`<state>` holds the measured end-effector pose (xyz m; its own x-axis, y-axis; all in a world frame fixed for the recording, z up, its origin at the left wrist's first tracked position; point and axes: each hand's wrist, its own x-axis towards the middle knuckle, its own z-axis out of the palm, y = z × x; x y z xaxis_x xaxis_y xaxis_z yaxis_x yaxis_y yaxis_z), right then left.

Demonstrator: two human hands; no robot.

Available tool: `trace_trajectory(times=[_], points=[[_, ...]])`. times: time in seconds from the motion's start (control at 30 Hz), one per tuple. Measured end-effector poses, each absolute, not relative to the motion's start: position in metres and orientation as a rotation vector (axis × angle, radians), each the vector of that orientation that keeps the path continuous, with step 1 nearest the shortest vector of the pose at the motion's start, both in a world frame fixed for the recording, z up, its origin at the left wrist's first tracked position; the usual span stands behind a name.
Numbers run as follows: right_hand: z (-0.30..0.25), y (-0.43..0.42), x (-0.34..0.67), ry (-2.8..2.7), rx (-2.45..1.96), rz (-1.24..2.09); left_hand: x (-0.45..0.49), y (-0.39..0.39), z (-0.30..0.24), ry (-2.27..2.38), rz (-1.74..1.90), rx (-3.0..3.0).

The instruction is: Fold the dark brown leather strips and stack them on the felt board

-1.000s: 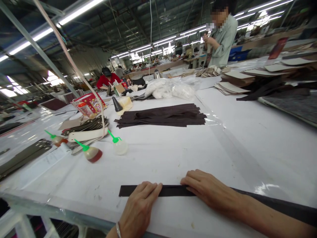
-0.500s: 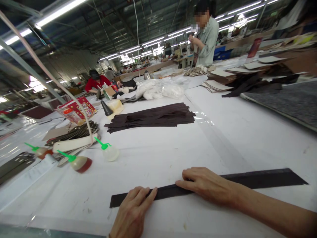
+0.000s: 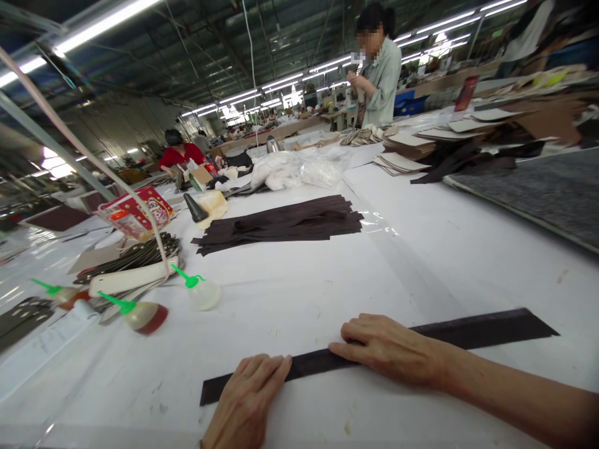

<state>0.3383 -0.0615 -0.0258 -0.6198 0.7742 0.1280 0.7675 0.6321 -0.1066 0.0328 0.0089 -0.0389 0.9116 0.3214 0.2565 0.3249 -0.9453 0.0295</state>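
A long dark brown strip [image 3: 486, 328], leather-like, lies across the white table in front of me. Its right part is wide and shows a band along the far edge; the stretch between my hands looks narrower. Near the left end, my left hand [image 3: 248, 394] lies over the strip, fingers close together and tips bent down at its far edge. My right hand [image 3: 386, 349] grips the strip's middle with curled fingers, one digit reaching left along it. What lies under both palms is hidden. Beyond them rests a pile of similar dark strips [image 3: 281, 223].
Green-tipped squeeze bottles, one clear [image 3: 204, 295] and one with reddish liquid [image 3: 147, 317], stand at left near a pale hose [image 3: 154, 215]. A grey board [image 3: 538, 190] lies at right. Plastic bags [image 3: 294, 169] lie farther back. A co-worker [image 3: 381, 81] stands beyond; another sits in red.
The view has shifted slightly, so the background sits a little farther left. Both hands stay on the strip; the left hand's fingers look closer together. The strip's right end appears farther left.
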Motion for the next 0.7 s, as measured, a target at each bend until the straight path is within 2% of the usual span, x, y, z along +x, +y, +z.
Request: trace_trajectory(times=[0.4, 0.7], points=[[-0.025, -0.065, 0.353, -2.697, -1.234, 0.078, 0.048, 0.014, -0.028, -0.458, -0.153, -3.106], [-0.027, -0.067, 0.356, -2.698, -1.148, 0.004, 0.058, 0.013, -0.026, -0.406, -0.330, -3.087]])
